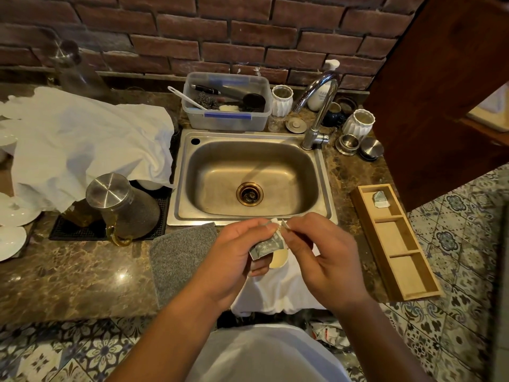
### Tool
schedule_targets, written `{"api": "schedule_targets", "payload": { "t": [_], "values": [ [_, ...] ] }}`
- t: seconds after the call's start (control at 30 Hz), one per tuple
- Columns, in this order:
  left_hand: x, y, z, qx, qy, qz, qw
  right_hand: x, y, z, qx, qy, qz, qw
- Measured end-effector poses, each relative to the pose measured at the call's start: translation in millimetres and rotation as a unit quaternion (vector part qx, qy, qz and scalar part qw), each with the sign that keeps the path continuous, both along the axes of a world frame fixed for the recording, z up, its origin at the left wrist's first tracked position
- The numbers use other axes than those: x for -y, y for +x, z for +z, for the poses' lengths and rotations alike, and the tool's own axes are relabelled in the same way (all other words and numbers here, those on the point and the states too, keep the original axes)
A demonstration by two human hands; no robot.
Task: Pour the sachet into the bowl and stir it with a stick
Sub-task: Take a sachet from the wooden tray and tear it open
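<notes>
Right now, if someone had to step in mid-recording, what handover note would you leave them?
Left hand: pinches the sachet by its body, above the counter's front edge.
Right hand: pinches the sachet's top corner, apparently tearing it open.
Bowl: mostly hidden under the hands, only a pale rim shows, standing on a white cloth in front of the sink.
Another sachet lies in the far compartment of the wooden tray on the right.
Stick: not visible anywhere I can identify.
Done: sachet picked up, tear seemingly started.
Left: finish opening, pour into the bowl, find a stick, stir.
</notes>
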State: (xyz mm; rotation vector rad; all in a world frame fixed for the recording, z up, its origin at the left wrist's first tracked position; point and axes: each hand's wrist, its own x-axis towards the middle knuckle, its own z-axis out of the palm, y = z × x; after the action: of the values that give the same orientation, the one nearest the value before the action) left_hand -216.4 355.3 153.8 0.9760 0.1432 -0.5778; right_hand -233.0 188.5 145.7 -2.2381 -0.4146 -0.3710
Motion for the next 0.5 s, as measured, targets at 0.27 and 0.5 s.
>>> {"api": "schedule_targets", "payload": {
  "t": [0.27, 0.5],
  "values": [
    [-18.5, 2.1, -0.8, 0.14, 0.159, -0.104, 0.972, 18.0, -0.6, 29.3, -0.316, 0.121, 0.144, 0.93],
    [-17.5, 2.5, 1.6, 0.082, 0.04, -0.076, 0.993, 13.5, -0.3, 34.1, -0.295, 0.14, 0.127, 0.937]
  ]
}}
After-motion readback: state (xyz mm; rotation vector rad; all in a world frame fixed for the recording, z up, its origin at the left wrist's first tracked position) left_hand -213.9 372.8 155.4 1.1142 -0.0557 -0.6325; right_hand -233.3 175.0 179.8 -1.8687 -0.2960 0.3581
